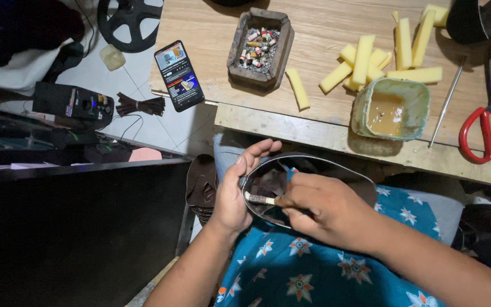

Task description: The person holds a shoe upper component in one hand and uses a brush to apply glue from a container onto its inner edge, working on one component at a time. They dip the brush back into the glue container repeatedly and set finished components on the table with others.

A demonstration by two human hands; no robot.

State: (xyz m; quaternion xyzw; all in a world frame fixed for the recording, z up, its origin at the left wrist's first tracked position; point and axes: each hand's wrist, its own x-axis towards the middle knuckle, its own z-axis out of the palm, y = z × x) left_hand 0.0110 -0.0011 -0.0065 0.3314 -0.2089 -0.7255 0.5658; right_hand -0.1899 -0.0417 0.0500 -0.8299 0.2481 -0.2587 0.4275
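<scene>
My left hand (pixel 235 190) cups the left end of a dark, oval leather piece with a pale rim (pixel 313 165), held over my lap. My right hand (pixel 319 207) lies across the middle of that piece and pinches a small brush with a pale handle (pixel 258 199), its tip pointing left inside the dark hollow. Both hands hover above blue cloth with a star pattern (pixel 302 273). On the wooden table (pixel 325 23) ahead stands a greenish tub of tan glue (pixel 391 109).
Yellow foam strips (pixel 365 59) lie in a heap on the table, with a full ashtray (pixel 260 48), a lit phone (pixel 179 74), red-handled scissors (pixel 487 128) and a thin metal rod (pixel 445 102). A dark panel (pixel 80 227) fills the lower left; dark leather pieces (pixel 201 187) lie beside my knee.
</scene>
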